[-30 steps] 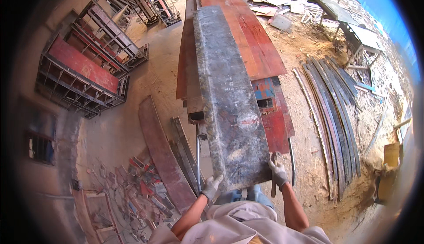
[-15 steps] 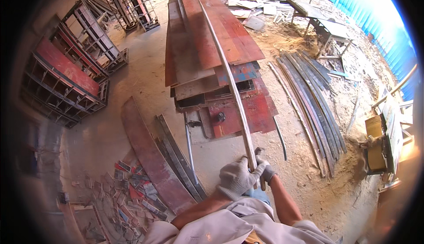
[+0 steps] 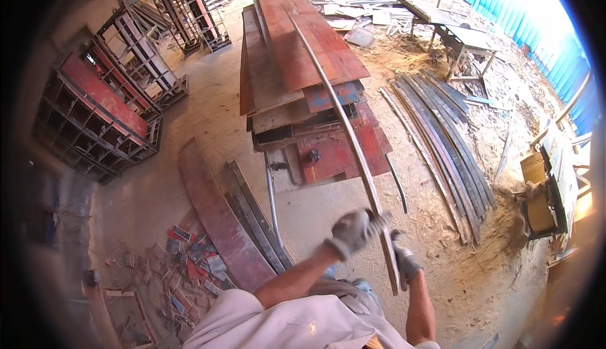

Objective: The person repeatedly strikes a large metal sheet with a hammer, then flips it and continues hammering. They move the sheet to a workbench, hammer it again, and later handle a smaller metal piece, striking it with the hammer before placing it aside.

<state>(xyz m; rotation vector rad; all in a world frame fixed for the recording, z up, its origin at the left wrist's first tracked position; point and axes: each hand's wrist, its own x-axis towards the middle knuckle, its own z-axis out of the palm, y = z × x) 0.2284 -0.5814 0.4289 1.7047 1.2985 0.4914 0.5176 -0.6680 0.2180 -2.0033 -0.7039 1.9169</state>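
Observation:
A long, narrow grey-brown strip [image 3: 360,150] slants from the top of a stack of reddish panels [image 3: 315,46] down to its near end in front of my body. My gloved left hand [image 3: 355,231], smeared by motion, has its fingers closed over the strip a short way up from that end. Lower down, my gloved right hand [image 3: 408,263] is at the strip's right edge with its thumb side up. Its fingers curl in against the strip and are partly hidden. The stack's lower panels are red and worn, with a dark knob-like piece [image 3: 313,155] on one.
Long dark boards [image 3: 442,153] lie on the dusty ground at right. To the left are a curved reddish panel [image 3: 221,216], dark beams [image 3: 255,216] and a heap of small offcuts [image 3: 196,260]. Framed panels [image 3: 101,102] stand farther left. A bench [image 3: 467,39] is at the far right.
The strip's near end has swung right and come closer to me. My left hand has moved up and slightly right, and my right hand right and down. The two hands are farther apart.

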